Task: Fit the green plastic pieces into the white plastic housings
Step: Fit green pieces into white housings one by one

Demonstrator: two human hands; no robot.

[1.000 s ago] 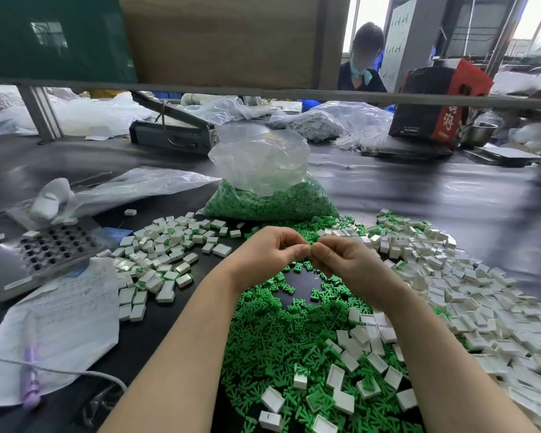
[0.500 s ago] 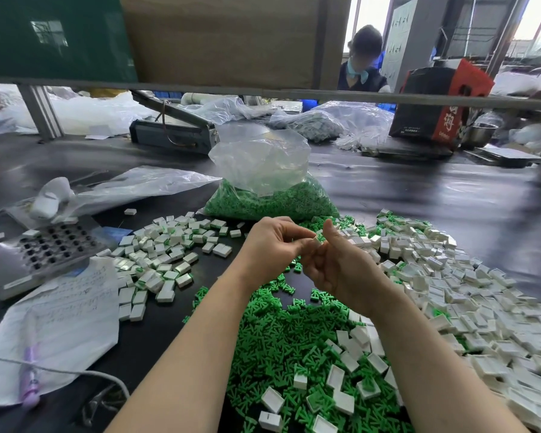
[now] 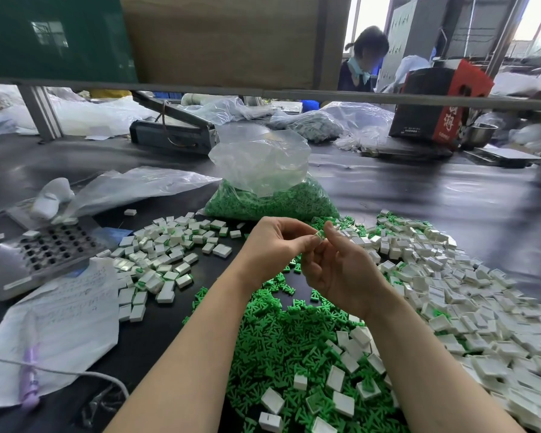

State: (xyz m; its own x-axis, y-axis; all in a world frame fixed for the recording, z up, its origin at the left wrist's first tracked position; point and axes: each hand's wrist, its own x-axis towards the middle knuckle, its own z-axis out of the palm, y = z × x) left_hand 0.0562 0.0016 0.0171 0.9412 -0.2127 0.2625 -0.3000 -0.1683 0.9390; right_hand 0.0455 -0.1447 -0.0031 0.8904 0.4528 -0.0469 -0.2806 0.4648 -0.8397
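Green pieces (image 3: 272,204) in plastic bag (image 3: 260,164)

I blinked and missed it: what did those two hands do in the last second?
The right hand turned palm-up and opened, with only its fingertips at the small white housing. The left hand pinches that housing, green showing in it, where both hands were pressed together before. The piles and the bag of green pieces stayed put.
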